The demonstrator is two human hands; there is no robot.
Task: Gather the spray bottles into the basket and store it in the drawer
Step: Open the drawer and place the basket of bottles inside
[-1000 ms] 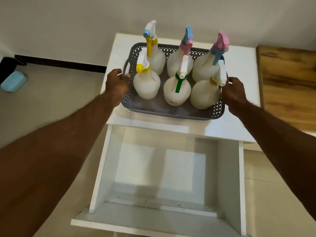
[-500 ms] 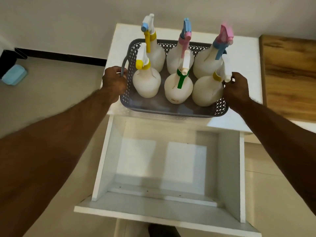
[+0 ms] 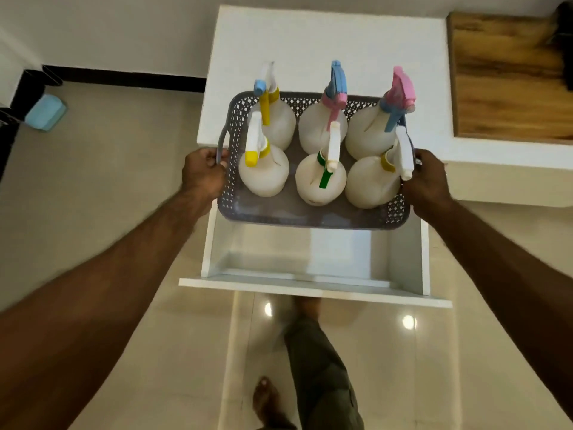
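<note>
Basket work fills the single head view: a grey perforated plastic basket (image 3: 313, 212) hangs between the two hands, its long axis running straight from one grip to the other. The left hand (image 3: 203, 173) is curled tight around the looped grey handle at its end; the right hand (image 3: 429, 178) is clamped on the opposite end, though the handle itself is hidden behind the fingers. Between the grips stand six white plastic spray bottles (image 3: 321, 178) in two rows of three, upright, with yellow, green, blue and pink trigger parts. The basket looks lifted clear of the white counter (image 3: 310, 38), which lies beyond the grips, the far rim over the counter's near edge. Below the grips and toward the person sits the open white drawer (image 3: 310, 287), its bare floor showing under the basket's near wall. Both hands seem equally near the load, so the coming move looks like a level, two-handed draw toward the body and then down; the basket's length appears close to the drawer's inside width, so the ends need care against the drawer sides.
</note>
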